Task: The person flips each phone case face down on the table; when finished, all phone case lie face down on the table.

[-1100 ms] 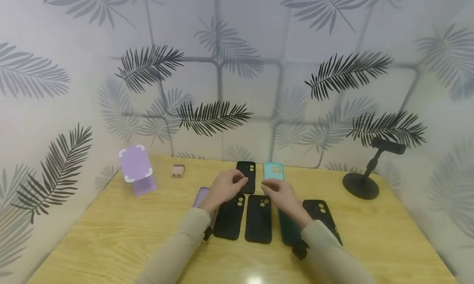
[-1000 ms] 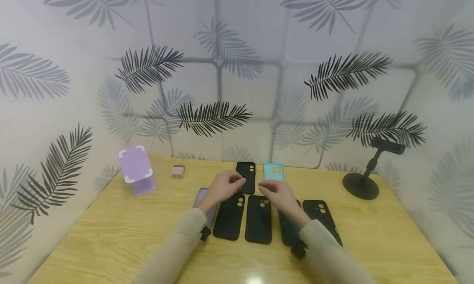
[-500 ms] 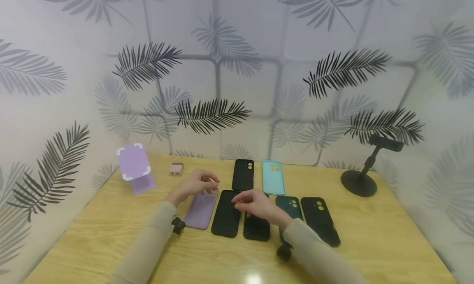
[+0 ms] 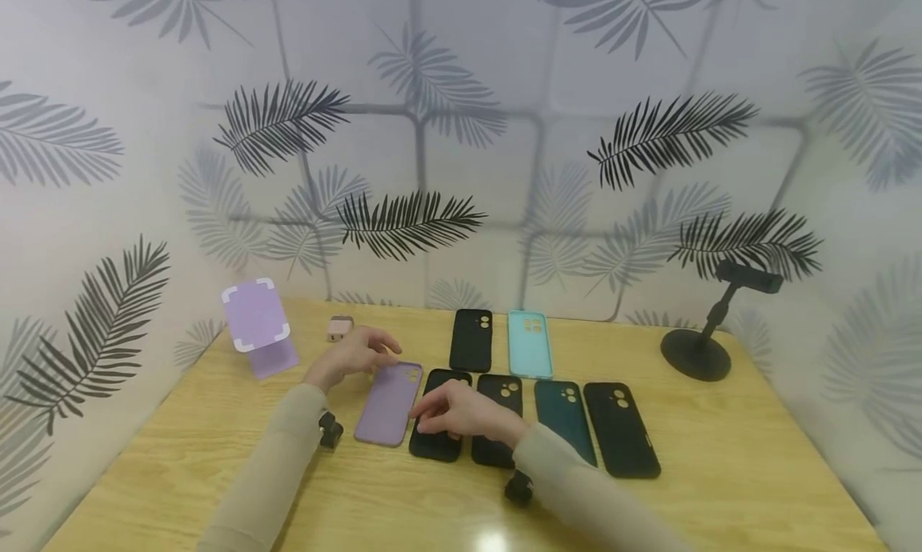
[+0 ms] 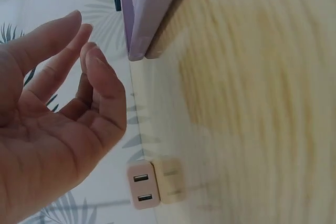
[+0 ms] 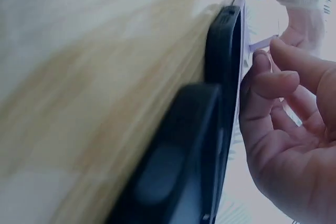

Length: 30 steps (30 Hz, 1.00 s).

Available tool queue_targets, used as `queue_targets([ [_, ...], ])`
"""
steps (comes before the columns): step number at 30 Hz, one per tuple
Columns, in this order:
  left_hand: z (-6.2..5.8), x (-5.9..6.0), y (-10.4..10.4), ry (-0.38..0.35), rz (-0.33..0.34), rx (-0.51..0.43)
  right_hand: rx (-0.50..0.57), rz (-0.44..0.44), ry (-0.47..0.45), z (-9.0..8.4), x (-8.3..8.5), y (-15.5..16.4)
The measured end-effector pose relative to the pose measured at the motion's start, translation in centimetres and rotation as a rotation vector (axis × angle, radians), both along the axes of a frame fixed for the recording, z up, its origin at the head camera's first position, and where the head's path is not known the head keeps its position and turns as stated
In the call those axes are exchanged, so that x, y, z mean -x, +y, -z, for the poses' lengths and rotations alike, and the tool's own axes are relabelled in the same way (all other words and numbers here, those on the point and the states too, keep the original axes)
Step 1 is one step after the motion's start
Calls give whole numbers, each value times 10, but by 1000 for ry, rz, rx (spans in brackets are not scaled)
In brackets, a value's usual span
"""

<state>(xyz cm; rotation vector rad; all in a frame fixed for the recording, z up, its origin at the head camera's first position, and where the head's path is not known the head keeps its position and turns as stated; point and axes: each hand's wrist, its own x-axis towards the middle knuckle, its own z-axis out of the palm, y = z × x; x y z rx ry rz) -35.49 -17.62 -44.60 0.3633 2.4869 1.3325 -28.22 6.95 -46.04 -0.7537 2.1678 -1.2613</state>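
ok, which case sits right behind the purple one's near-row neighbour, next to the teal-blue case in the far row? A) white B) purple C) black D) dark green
C: the far row holds a black phone case beside the light turquoise phone case, with no green, purple or white one there.

Black case (image 4: pixel 437 424), front row: middle hidden under right hand (image 4: pixel 461 412); contact with fingers not discernible.
Second black case (image 4: pixel 499 421): near-left corner covered by right wrist.
Purple stand (image 5: pixel 144 11), left wrist view: cut off by top edge.
Left hand (image 5: pixel 50 124), left wrist view: cut off at left and bottom edges.
Table (image 6: pixel 79 77), right wrist view: blurred, grain unreadable.
Charger (image 4: pixel 339 328), head view: too small for detail.
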Motion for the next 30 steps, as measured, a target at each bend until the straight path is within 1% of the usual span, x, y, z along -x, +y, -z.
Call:
queue_targets([
  [5, 2, 6, -3, -31, -16, 13, -44, -103, 50, -4, -1, -11],
  [9, 6, 10, -4, -55, -9, 42, -87, -146, 125, -4, 0, -17],
  [12, 9, 12, -3, -84, -17, 46, -124, -157, 186, -4, 1, -21],
  [15, 9, 13, -3, -97, -33, 57, -153, -148, 223, -4, 3, -27],
  [20, 10, 18, -4, -90, -33, 97, -195, -132, 258, -5, 5, -34],
  [27, 12, 21, -7, -116, -29, 111, -242, -182, 325, -4, 5, -41],
  [30, 12, 21, -8, -111, -38, 130, -260, -175, 326, -3, 4, -43],
])
